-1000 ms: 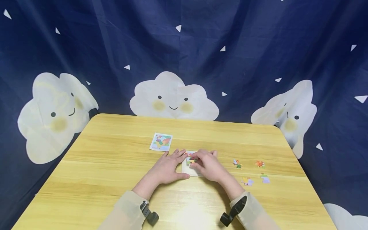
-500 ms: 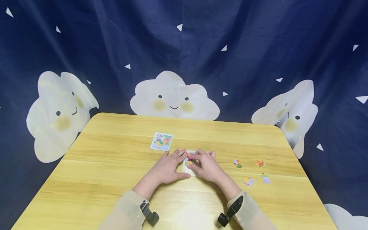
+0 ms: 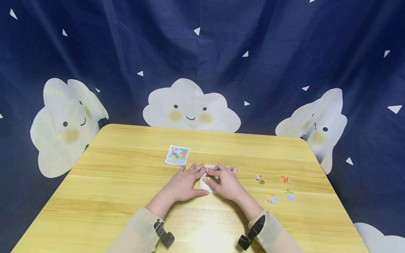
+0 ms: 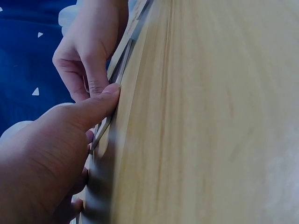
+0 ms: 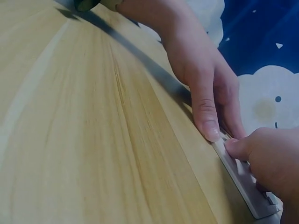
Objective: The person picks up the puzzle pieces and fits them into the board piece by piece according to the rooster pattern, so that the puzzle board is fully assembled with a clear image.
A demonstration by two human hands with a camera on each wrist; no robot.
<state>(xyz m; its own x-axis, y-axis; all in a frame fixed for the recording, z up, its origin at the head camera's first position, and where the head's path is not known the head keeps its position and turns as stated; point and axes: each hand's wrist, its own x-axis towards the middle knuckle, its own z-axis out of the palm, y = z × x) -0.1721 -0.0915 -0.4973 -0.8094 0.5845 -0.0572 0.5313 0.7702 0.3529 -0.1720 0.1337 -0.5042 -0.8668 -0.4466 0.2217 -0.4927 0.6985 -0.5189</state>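
Observation:
A small white puzzle board point(image 3: 203, 185) lies near the table's middle, with a few colourful puzzle pieces point(image 3: 206, 178) in its upper part. My left hand point(image 3: 186, 184) holds the board at its left side, the thumb along the near edge and fingers at the far left corner. My right hand point(image 3: 227, 181) bends over the board and pinches a puzzle piece at the inset picture; its fingers cover most of that piece. In the right wrist view, the right thumb point(image 5: 238, 148) is down on the board, close to the left thumb point(image 5: 209, 129).
A picture card point(image 3: 177, 155) of a colourful bird lies beyond my left hand. Several loose puzzle pieces lie to the right, among them an orange piece point(image 3: 285, 179) and a green and lilac piece point(image 3: 291, 195). A cloud-print curtain point(image 3: 191, 105) hangs behind the wooden table point(image 3: 110, 175).
My right hand has shifted slightly left over the board, its thumb and fingers still at the inset pieces. The left hand stays in place. The loose pieces and card have not moved.

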